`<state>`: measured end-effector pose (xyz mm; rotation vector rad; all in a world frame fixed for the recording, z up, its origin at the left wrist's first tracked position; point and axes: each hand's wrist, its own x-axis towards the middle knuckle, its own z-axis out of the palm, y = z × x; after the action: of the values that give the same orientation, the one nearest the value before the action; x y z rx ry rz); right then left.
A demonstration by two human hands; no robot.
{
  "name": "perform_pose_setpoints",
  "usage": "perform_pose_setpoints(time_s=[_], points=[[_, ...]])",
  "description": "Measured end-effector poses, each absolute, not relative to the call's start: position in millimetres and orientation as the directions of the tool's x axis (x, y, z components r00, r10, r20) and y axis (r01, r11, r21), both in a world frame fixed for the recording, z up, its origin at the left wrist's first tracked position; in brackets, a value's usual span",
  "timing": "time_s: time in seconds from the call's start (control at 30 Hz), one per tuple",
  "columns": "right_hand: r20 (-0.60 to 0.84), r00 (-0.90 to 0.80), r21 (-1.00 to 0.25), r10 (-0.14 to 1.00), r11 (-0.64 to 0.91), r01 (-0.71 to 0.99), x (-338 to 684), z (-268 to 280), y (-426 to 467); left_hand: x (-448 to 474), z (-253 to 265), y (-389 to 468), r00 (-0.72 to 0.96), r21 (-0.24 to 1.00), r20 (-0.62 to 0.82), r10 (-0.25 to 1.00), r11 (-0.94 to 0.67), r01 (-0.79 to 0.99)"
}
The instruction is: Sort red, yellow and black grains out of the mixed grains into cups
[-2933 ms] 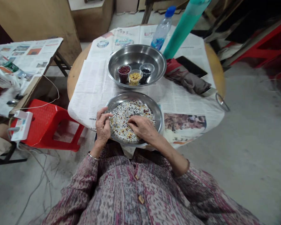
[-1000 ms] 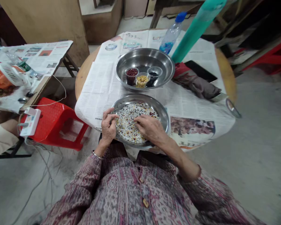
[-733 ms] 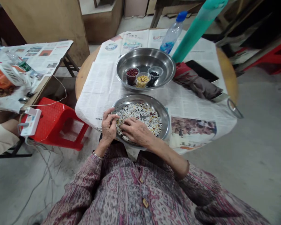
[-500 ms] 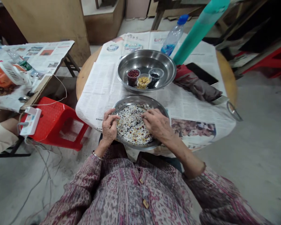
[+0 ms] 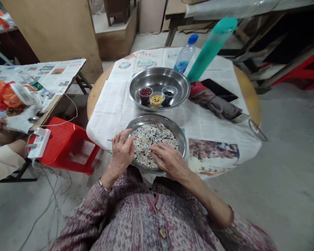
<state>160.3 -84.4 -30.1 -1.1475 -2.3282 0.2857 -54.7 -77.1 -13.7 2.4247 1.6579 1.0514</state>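
A steel basin (image 5: 182,139) near the table's front edge holds a mix of white, black, yellow and dark red grains (image 5: 154,134). My left hand (image 5: 122,151) is at its left rim, fingers apart and curved over the edge, with nothing seen in them. Over the near side of the grains lies my right hand (image 5: 170,161), its fingers stretched and slightly apart, fingertips touching the grains. Behind stands a larger steel basin (image 5: 178,75) with three clear cups: one of red beans (image 5: 146,92), one of yellow grains (image 5: 156,100), one of black grains (image 5: 169,94).
Newspaper (image 5: 112,101) covers the round table. A water bottle (image 5: 185,54), a green cylinder (image 5: 211,48), a folded umbrella (image 5: 217,101) and a dark flat device (image 5: 219,90) lie beyond. At left are a red stool (image 5: 60,143), a power strip (image 5: 39,143) and another seated person.
My right hand has moved toward me and left over the grains, and its fingers have straightened. The black grains look more spread out. The view has tilted up slightly.
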Motion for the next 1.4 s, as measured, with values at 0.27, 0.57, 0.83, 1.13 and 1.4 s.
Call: perform_pose_setpoints(time_s=[0.27, 0.57, 0.83, 1.13, 1.4], points=[[0.545, -0.283, -0.396, 0.790, 0.539, 0.743, 178.1, -51.9, -97.3, -21.1, -13.5, -43.2, 0.231, 0.266, 0.142, 0.963, -0.261, 0.928], [0.576, -0.149, -0.484, 0.804, 0.482, 0.730, 172.1, -55.0, -101.0, 5.0, -1.6, -45.3, 0.469, 0.415, -0.127, 0.874, -0.382, 0.825], [0.553, -0.091, -0.515, 0.828, 0.426, 0.744, 171.1, -53.9, -103.5, -14.9, 3.3, -88.0, 0.624, 0.458, -0.173, 0.762, -0.499, 0.736], [0.552, -0.118, -0.487, 0.826, 0.434, 0.758, 172.1, -52.7, -103.8, -13.2, -1.6, -63.5, 0.498, 0.317, -0.098, 0.862, -0.447, 0.836], [0.524, -0.122, -0.489, 0.843, 0.415, 0.767, 171.4, -54.2, -105.0, -28.2, -14.1, -38.2, 0.329, 0.340, 0.142, 0.934, -0.358, 0.870]])
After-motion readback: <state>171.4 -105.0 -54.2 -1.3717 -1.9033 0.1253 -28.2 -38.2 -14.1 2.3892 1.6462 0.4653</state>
